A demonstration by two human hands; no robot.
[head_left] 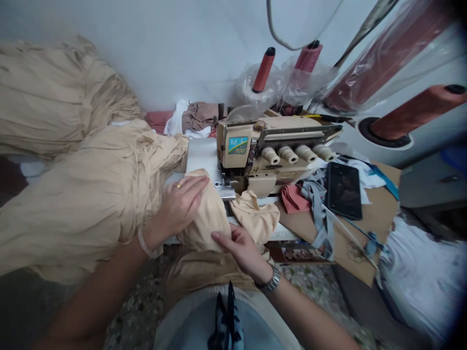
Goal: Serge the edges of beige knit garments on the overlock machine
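Note:
A beige fabric piece [208, 214] lies across the front of an overlock sewing machine [280, 146], its upper end beside the presser foot [223, 183]. My left hand [184, 201] rests flat on that fabric, fingers stretched toward the presser foot, a ring on one finger. My right hand [244, 248] pinches the lower right edge of the same fabric, thumb on top and the fingertips partly hidden. Another beige scrap [255, 214] hangs just right of the presser foot, over the table's front edge. More of the cloth drapes down to my lap.
Large heaps of beige fabric [73, 194] fill the left side. Thread cones [263, 70] stand behind the machine, with a larger one [416, 114] at right. A phone [343, 189] and fabric strips lie on cardboard [383, 218]. Dark-bladed scissors [228, 316] lie at my lap.

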